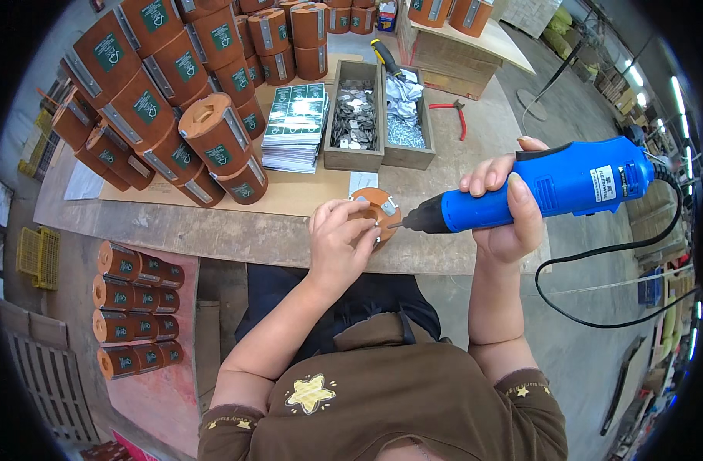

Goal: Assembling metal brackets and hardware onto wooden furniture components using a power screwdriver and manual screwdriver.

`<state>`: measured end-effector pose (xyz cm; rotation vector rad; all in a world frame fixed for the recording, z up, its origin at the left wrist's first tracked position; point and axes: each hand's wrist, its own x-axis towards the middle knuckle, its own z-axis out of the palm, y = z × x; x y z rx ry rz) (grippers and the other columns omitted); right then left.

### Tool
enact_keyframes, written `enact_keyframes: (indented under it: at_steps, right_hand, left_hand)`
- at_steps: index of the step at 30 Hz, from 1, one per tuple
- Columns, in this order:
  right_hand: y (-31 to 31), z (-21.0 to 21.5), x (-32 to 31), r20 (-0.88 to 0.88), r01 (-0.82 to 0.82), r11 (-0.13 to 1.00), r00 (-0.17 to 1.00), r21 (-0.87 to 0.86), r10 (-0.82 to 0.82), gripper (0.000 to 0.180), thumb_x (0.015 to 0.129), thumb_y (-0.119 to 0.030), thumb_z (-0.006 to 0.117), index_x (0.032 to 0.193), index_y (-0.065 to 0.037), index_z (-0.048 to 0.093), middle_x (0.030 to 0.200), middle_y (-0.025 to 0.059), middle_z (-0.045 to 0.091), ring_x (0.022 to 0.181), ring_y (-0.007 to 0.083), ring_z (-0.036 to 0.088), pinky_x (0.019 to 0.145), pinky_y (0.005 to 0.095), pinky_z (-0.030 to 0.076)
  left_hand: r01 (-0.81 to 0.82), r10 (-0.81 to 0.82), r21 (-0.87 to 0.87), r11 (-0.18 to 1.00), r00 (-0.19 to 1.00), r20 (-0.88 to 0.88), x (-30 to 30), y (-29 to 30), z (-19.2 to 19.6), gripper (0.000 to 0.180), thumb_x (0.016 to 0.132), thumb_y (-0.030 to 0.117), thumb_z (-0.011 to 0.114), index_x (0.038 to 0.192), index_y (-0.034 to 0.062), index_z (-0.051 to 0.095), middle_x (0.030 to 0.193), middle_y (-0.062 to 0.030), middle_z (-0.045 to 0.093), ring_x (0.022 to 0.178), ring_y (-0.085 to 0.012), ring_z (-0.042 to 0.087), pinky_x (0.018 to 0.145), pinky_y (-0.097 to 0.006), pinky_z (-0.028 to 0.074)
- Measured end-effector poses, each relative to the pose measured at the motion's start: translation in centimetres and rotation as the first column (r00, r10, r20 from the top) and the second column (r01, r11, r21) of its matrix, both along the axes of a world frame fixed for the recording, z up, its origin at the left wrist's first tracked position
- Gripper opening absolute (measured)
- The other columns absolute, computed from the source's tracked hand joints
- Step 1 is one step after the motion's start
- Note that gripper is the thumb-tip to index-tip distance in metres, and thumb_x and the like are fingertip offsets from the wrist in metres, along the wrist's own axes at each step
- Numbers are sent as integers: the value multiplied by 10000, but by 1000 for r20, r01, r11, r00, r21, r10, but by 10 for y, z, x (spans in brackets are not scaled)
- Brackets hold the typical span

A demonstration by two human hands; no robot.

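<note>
My right hand is wrapped round a blue electric screwdriver, held level. Its black nose points left, and the thin bit ends close to my left fingertips. My left hand is closed in a pinch on a small silvery piece that looks like a screw, at the bit's tip. Just under those fingers, a brown wooden cylinder stands at the table's near edge. A metal clip shows on its top rim; my fingers cover part of the cylinder.
Stacked brown cylinders with green labels fill the back left. A pile of green-and-white labels lies beside wooden boxes of small metal parts. Red-handled pliers lie right of them. The screwdriver's black cord loops at right.
</note>
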<state>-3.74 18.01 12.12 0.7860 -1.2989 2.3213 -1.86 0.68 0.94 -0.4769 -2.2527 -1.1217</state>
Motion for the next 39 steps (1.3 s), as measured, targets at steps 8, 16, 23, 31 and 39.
enact_keyframes:
  at_steps: [8,16,23,31,39]
  right_hand:
    - [8,-4,-2,5,26,999,1000,-29,-26,460,768,-107,521,1166,-14,309,718,95,503,643,177,507,617,358,453]
    - [15,-7,0,32,76,997,997,-13,-75,438,780,-173,484,1160,-2,348,711,82,488,640,177,501,625,351,445]
    - [17,-7,3,5,71,994,997,-82,-71,435,786,-187,475,1165,-11,355,730,75,489,653,176,495,629,354,443]
    - [14,3,16,-79,6,991,997,-133,-16,468,785,-190,478,1197,-36,318,738,69,484,656,173,489,640,358,438]
    - [15,7,20,-111,-66,991,992,-119,52,519,767,-182,522,1212,-57,285,718,78,482,635,186,502,633,371,449]
  left_hand:
    - [-45,44,-69,997,999,-16,1,4,6,128,619,70,677,740,57,638,944,-62,602,918,-262,510,794,-360,377]
    - [-27,27,6,1000,999,43,1,6,2,100,618,95,663,706,101,615,900,-9,566,903,-240,478,852,-396,303]
    - [63,-62,-6,998,997,41,2,0,8,107,672,43,618,762,62,563,806,-36,561,803,-227,496,802,-366,322]
    - [240,-280,272,932,953,118,10,-1,13,86,717,43,592,791,63,552,780,-58,554,780,-231,504,799,-349,347]
    - [281,-354,344,896,919,172,15,-2,22,68,727,35,578,788,48,550,733,-64,543,748,-229,503,752,-319,369]
